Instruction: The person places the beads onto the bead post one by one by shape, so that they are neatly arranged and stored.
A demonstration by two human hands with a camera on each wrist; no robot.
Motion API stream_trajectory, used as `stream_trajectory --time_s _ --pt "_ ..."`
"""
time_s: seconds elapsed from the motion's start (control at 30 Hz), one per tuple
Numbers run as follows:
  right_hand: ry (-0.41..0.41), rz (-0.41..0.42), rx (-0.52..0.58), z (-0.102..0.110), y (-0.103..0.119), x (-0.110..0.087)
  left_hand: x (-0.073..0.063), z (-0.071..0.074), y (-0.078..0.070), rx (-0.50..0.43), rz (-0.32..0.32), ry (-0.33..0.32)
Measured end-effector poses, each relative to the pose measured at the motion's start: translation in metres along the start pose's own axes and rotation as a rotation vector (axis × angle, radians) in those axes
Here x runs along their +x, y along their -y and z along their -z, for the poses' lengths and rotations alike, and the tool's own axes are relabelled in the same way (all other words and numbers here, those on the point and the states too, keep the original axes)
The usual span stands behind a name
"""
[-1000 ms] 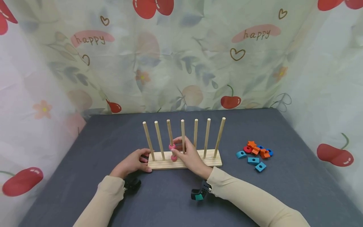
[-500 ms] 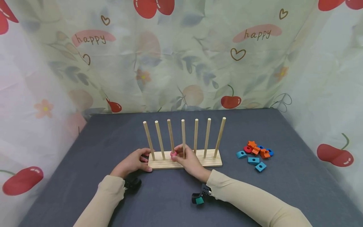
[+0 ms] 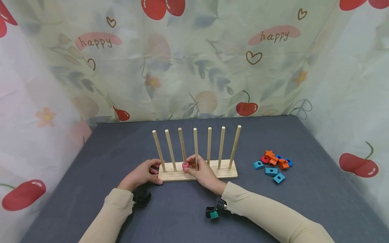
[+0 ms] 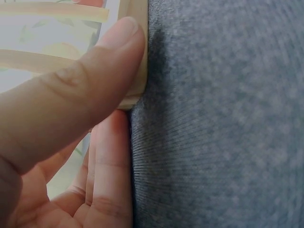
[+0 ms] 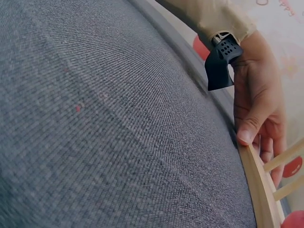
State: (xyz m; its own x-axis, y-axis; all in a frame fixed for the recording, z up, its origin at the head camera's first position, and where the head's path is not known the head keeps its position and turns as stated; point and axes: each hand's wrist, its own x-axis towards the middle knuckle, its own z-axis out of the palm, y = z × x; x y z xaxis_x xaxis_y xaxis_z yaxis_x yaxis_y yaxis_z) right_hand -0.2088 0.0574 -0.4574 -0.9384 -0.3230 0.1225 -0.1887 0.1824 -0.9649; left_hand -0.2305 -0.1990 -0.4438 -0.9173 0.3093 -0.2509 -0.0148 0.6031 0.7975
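Note:
A pale wooden peg board [image 3: 173, 176] with several upright dowels stands on the dark cloth. My left hand [image 3: 142, 173] grips its left end; in the left wrist view the thumb [image 4: 107, 61] lies over the front corner and the fingers are against the end face. My right hand [image 3: 204, 172] reaches around the fourth dowel and holds a pink bead [image 3: 185, 165] low on the third dowel [image 3: 182, 145], its thumb and fingers at the bead's right side. Below that bead, the thumb covers the dowel's foot. Pink also shows at the bottom corner of the right wrist view.
To the right of the board lie loose pieces: orange blocks [image 3: 283, 164], blue half-round and rectangular blocks [image 3: 271, 171], and a red ring [image 3: 265, 159]. A patterned curtain [image 3: 182, 67] hangs behind the table and at its sides. Dark wrist mounts [image 3: 217, 206] hang under both sleeves.
My right hand has brought the upper pink bead down the third dowel to near the base; the lower pink bead seen before no longer shows separately. My left hand stays on the board's end.

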Motion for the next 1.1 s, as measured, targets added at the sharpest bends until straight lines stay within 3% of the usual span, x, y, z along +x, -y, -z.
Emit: stream_trajectory --time_s 0.27,0.53,0.63,0.9,1.1 --pt "0.028 -0.007 -0.023 0.005 0.000 -0.004 0.000 0.000 0.001 0.000 -0.006 -0.002" --pt "0.130 -0.056 -0.254 0.021 0.013 -0.022 -0.001 0.000 0.000 -0.019 -0.016 0.007" --pt "0.170 -0.093 -0.289 0.029 0.018 -0.030 -0.001 0.000 0.001 -0.022 -0.014 0.007" --pt "0.326 -0.119 -0.274 0.063 0.032 -0.050 -0.001 -0.001 -0.001 -0.023 -0.006 0.004" --pt "0.366 -0.125 -0.306 0.098 0.048 -0.063 -0.001 0.000 -0.002 -0.024 -0.007 0.005"
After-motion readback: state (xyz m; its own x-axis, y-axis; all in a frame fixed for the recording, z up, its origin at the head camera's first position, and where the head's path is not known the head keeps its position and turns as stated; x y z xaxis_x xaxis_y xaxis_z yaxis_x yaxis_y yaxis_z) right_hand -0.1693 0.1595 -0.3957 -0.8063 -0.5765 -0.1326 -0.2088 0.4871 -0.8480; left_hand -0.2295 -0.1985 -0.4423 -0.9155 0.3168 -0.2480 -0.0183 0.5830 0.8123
